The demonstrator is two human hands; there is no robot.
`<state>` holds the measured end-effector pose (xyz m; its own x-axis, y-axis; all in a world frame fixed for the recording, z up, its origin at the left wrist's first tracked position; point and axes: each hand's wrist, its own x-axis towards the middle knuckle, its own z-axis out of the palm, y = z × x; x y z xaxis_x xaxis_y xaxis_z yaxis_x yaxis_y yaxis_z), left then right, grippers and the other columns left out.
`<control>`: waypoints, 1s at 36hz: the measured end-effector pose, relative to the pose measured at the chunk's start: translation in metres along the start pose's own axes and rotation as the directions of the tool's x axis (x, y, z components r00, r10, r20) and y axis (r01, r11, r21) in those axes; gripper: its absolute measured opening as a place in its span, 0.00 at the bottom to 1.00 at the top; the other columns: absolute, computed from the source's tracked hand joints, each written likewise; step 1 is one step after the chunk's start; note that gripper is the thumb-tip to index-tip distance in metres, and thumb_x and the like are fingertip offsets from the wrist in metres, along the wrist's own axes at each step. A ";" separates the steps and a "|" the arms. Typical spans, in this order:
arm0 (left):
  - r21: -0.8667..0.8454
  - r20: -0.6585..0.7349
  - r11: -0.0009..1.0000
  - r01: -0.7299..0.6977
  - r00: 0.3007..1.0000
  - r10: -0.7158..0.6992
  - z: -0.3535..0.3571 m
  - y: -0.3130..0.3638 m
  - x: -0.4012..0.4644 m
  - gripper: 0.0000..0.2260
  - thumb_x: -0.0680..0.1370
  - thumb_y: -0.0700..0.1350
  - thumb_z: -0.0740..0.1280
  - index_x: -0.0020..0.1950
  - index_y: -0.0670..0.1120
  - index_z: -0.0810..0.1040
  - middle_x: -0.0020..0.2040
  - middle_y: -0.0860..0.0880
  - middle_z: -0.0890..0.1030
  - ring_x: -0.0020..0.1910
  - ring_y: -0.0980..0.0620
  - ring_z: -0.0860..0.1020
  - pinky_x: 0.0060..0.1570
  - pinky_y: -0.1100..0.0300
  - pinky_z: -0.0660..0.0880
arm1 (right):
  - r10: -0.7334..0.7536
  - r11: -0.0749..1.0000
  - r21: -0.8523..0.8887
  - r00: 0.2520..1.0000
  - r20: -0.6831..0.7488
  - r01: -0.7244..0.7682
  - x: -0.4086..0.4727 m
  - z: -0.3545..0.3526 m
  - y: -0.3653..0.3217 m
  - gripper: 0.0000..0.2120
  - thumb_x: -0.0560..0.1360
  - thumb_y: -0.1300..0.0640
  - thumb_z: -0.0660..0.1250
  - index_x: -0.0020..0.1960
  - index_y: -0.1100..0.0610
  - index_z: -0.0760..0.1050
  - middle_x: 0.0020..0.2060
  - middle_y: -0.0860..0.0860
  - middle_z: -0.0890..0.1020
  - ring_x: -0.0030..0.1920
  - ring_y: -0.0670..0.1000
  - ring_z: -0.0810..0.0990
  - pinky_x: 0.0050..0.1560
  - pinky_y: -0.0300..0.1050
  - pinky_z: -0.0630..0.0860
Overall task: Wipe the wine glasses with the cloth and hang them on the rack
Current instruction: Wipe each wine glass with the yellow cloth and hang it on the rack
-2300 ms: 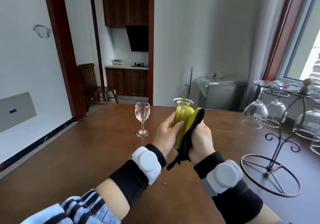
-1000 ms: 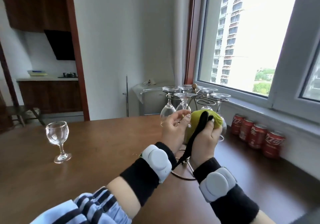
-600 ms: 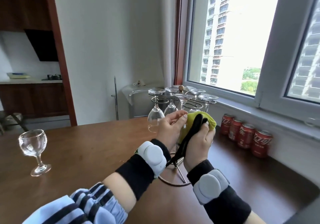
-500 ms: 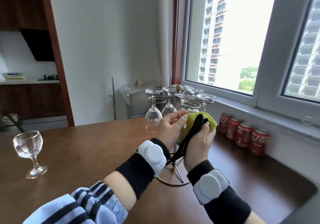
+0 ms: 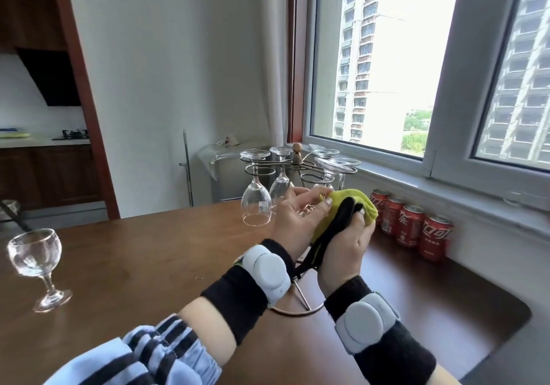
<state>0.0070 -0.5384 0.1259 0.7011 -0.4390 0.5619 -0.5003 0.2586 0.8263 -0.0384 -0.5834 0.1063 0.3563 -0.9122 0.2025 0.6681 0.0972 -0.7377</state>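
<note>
In front of the rack, my left hand [image 5: 293, 224] grips a wine glass [image 5: 306, 211], of which only a clear sliver shows between my fingers. A yellow-green cloth [image 5: 352, 201] with a black edge hides the rest of it. My right hand [image 5: 346, 246] is closed on that cloth, pressing it around the glass. Just behind my hands stands the metal rack [image 5: 294, 166], with several glasses hanging upside down; the nearest hanging glass [image 5: 256, 200] is to the left of my left hand. Another wine glass [image 5: 37, 258] stands upright on the brown table [image 5: 143, 259] at the far left.
Several red cans [image 5: 416, 227] line the table's right edge under the window sill. The rack's ring base [image 5: 297, 310] lies on the table below my wrists. A metal cabinet [image 5: 220, 173] stands against the wall behind the table.
The view has swung right from the table's middle to the rack and window. Both hands carried the cloth-wrapped glass up to the rack. Over the last half second they barely moved.
</note>
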 end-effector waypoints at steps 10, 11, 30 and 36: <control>-0.009 -0.081 0.997 -0.071 0.994 0.071 -0.002 -0.006 -0.011 0.08 0.75 0.48 0.70 0.50 0.61 0.83 0.53 0.46 0.75 0.58 0.51 0.77 0.62 0.51 0.74 | -0.092 0.995 -0.021 0.993 0.068 0.094 -0.006 -0.002 0.001 0.07 0.82 0.52 0.53 0.51 0.46 0.70 0.47 0.48 0.77 0.47 0.45 0.77 0.54 0.45 0.73; -0.014 -0.095 0.997 -0.070 0.993 0.068 -0.003 -0.008 -0.011 0.07 0.74 0.50 0.70 0.49 0.62 0.83 0.52 0.47 0.75 0.58 0.50 0.77 0.62 0.50 0.74 | -0.095 0.995 -0.021 0.993 0.077 0.097 -0.007 -0.002 0.002 0.07 0.80 0.50 0.54 0.51 0.46 0.70 0.46 0.48 0.77 0.47 0.45 0.76 0.54 0.44 0.73; -0.022 -0.071 0.999 0.039 0.997 -0.040 -0.011 -0.027 -0.009 0.08 0.73 0.54 0.68 0.51 0.58 0.80 0.54 0.45 0.78 0.57 0.50 0.78 0.63 0.51 0.74 | -0.130 0.983 -0.108 0.982 0.140 0.146 -0.013 -0.003 0.002 0.08 0.84 0.60 0.52 0.54 0.52 0.69 0.44 0.49 0.75 0.38 0.32 0.75 0.43 0.27 0.71; -0.037 -0.007 0.996 0.083 0.996 -0.083 -0.014 -0.023 -0.013 0.18 0.72 0.57 0.71 0.56 0.48 0.82 0.58 0.45 0.80 0.59 0.51 0.79 0.64 0.50 0.73 | -0.243 0.965 -0.062 0.958 0.153 0.255 -0.021 0.000 -0.008 0.05 0.77 0.50 0.55 0.49 0.48 0.68 0.41 0.47 0.75 0.40 0.38 0.75 0.47 0.35 0.72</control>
<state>0.0166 -0.5267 0.1000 0.7437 -0.4534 0.4913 -0.4211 0.2529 0.8710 -0.0513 -0.5648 0.1083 0.2789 -0.8364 0.4719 0.6951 -0.1632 -0.7001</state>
